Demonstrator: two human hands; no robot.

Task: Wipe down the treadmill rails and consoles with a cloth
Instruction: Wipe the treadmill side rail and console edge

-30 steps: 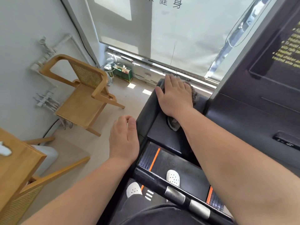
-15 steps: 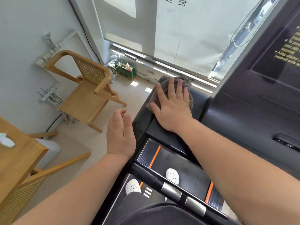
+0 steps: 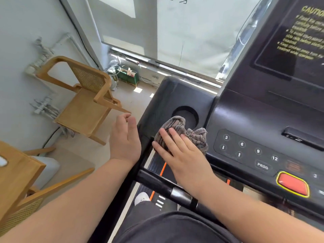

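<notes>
Fingers (image 3: 172, 137) of the right hand (image 3: 184, 155) are spread flat on the cloth (image 3: 182, 130), pressed at mid-frame beside the cup holder (image 3: 185, 113) for broad contact; the left hand (image 3: 125, 142) is held loosely open, empty, alongside.

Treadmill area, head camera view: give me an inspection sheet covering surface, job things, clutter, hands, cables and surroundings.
Surface: black treadmill console, with a round cup holder, number keys and a red stop button; no dirt can be judged.
Job's things: striped grey cloth, bunched at the near edge of the cup holder; black handrail below it.
Clutter: nothing seen on the console.
Hands: right hand flat on the cloth, fingers spread, pressing not clasping; left hand open and empty, beside the console's left edge.
Cables: a dark cable on the floor by the wall; a thin cord near the console's upright.
Surroundings: wooden cane-backed chair, wooden table edge, drawn window blind.
</notes>
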